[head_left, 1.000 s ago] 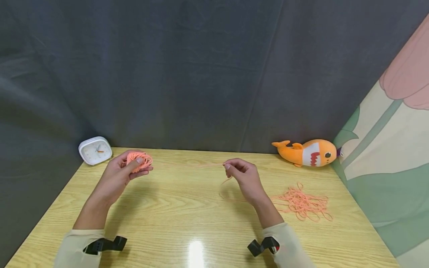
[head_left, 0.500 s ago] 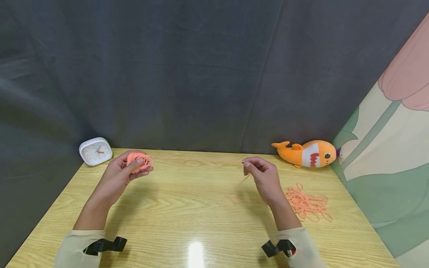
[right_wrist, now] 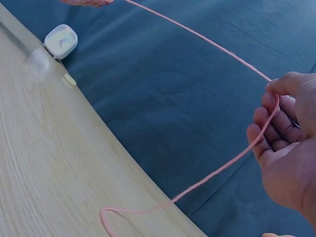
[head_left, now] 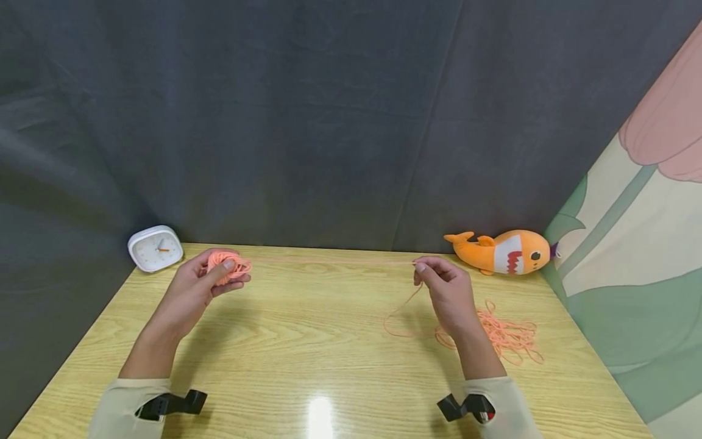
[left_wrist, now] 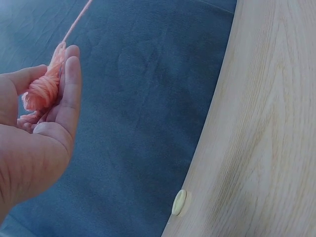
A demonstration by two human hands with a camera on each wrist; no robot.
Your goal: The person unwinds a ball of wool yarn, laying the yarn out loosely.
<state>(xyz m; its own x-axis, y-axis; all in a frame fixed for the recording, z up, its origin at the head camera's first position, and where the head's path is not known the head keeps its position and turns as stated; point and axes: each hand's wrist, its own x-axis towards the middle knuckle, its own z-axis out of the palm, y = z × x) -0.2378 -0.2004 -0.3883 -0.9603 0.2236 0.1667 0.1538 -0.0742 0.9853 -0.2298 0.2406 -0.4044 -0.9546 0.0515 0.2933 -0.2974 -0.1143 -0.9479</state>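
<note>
A small wound ball of coral-pink yarn (head_left: 226, 268) sits in my left hand (head_left: 192, 286), gripped between thumb and fingers. In the left wrist view the yarn ball (left_wrist: 44, 89) lies against the fingers, with a strand rising from its top. That yarn strand (head_left: 340, 262) runs taut across to my right hand (head_left: 446, 289), which pinches it between thumb and forefinger. Below the pinch the strand (right_wrist: 212, 174) hangs in a slack curve down to the table. A loose tangle of the same yarn (head_left: 510, 335) lies on the table at the right, partly hidden behind the right forearm.
A white clock (head_left: 156, 249) stands at the table's back left corner. An orange plush shark (head_left: 507, 251) lies at the back right. Dark curtain (head_left: 307, 122) hangs behind the wooden table (head_left: 307, 341), and a patterned cloth (head_left: 636, 256) borders its right side.
My right hand has moved to the right, drawing the strand between the hands longer. The left hand with the yarn ball has stayed nearly still.
</note>
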